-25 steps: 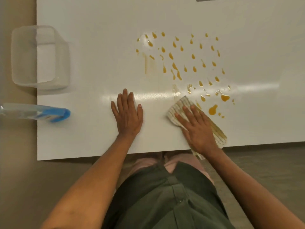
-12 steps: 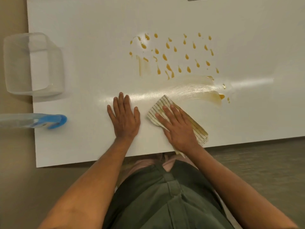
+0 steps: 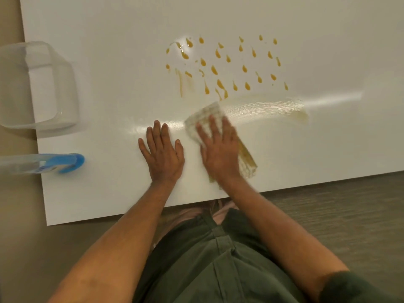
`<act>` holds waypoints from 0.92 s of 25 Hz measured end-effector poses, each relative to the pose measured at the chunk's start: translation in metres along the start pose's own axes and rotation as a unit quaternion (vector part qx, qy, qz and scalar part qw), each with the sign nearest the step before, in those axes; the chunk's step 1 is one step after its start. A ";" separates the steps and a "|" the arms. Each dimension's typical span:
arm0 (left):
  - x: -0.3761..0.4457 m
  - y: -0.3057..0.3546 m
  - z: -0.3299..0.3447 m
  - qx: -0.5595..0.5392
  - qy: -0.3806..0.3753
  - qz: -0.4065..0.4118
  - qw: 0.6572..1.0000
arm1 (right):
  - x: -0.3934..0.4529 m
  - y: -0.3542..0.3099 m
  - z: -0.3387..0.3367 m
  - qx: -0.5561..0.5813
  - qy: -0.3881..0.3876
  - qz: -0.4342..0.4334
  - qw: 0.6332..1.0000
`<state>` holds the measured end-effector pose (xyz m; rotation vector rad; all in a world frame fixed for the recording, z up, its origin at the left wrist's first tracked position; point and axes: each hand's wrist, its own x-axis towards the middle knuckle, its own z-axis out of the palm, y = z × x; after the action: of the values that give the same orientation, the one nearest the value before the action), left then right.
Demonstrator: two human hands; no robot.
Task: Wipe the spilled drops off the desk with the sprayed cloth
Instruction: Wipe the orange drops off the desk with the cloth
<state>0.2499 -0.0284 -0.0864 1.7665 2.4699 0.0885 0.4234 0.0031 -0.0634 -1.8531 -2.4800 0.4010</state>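
Note:
Several amber drops (image 3: 227,64) lie in rows on the white desk (image 3: 109,84). Below them a wet, streaked smear (image 3: 266,109) curves to the right and ends in a brownish stain. My right hand (image 3: 218,152) presses flat on a striped, stained cloth (image 3: 207,114), whose far corner sits just under the lowest drops; the hand and cloth are blurred. My left hand (image 3: 162,152) rests flat on the desk beside it, fingers spread, holding nothing.
A clear plastic tub (image 3: 37,86) overhangs the desk's left edge. A spray bottle with a blue head (image 3: 65,162) lies at the left edge, nozzle pointing right. The desk's near edge runs just behind my wrists.
My right hand dragged the cloth leftward through the lowest rows of drops, leaving a wet smear, then slid up towards the remaining drops. My left hand stayed put.

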 end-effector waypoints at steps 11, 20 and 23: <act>0.001 0.001 0.002 0.009 0.001 -0.003 1.000 | 0.033 0.143 -0.042 0.037 0.067 0.273 0.959; 0.000 0.001 -0.004 0.003 -0.006 -0.002 1.000 | -0.059 0.081 -0.005 0.031 -0.005 -0.052 0.998; 0.000 0.002 -0.002 -0.002 -0.005 -0.004 1.000 | -0.031 0.170 -0.031 0.010 0.041 0.171 0.984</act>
<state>0.2513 -0.0273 -0.0840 1.7518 2.4669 0.0835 0.5974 0.0248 -0.0656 -2.2403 -2.0980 0.3456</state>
